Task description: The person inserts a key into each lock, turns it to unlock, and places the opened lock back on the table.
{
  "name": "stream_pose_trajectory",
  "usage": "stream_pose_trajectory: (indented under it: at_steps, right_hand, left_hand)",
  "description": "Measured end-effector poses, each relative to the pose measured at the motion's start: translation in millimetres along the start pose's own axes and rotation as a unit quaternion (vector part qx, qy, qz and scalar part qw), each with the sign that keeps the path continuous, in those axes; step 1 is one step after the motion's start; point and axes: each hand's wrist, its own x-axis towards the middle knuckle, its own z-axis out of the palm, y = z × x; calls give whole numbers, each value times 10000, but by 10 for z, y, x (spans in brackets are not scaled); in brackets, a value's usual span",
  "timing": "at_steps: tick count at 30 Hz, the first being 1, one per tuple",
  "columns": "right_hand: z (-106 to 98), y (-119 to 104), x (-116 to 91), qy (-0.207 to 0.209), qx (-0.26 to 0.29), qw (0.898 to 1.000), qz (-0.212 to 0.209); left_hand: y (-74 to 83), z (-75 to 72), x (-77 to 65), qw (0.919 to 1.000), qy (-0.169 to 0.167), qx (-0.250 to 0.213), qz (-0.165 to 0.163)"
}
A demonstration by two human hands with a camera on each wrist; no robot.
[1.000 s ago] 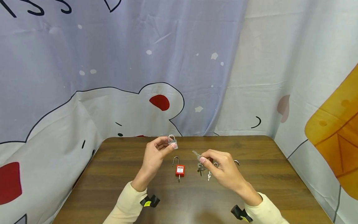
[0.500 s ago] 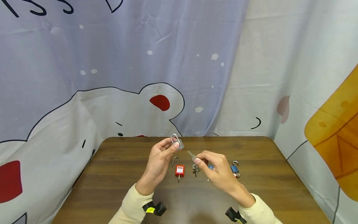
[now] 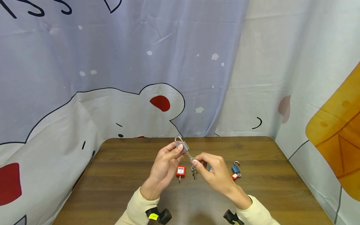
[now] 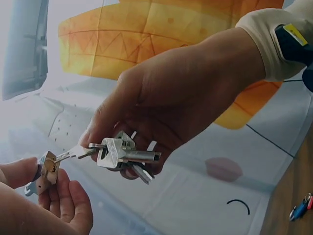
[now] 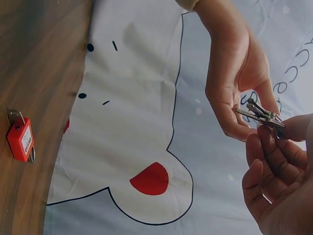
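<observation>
Above the table, my left hand [image 3: 161, 173] grips a small silver, see-through-looking padlock [image 3: 185, 148] between thumb and fingers, its shackle tilted up to the left. My right hand [image 3: 219, 173] pinches a key [image 3: 191, 156] whose tip meets the underside of that padlock. In the left wrist view the key blade [image 4: 66, 155] reaches the keyhole end of the padlock [image 4: 49, 170]; how deep it sits I cannot tell. Several more keys [image 4: 122, 155] dangle on the ring below the right fingers. The right wrist view shows these keys [image 5: 259, 115], with the padlock hidden there.
On the wooden table [image 3: 126, 156] lies a red padlock [image 3: 181, 171], its shackle partly behind my left fingers. Farther right are a blue padlock [image 3: 235, 169] and a small red one [image 3: 234, 177]. Something blue [image 3: 209, 168] shows partly behind my right hand. Printed curtains hang behind.
Both hands have come together: the left moved right with the padlock, tilting it, and the right moved left with the key. Key and padlock, apart before, now touch.
</observation>
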Motion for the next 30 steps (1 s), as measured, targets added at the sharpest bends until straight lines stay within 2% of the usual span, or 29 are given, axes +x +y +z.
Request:
stream_pose_trajectory:
  at_steps: [5, 12, 30]
  right_hand:
    - [8, -2, -8, 24, 9, 10000, 31]
    - [15, -9, -17, 23, -5, 10000, 71]
    - [46, -32, -35, 104, 50, 9998, 187]
  left_hand:
    - [-2, 22, -21, 9999, 6, -119, -5]
    - [-7, 34, -40, 10000, -69, -45, -22]
    - [-96, 58, -114, 9982, 123, 556, 169]
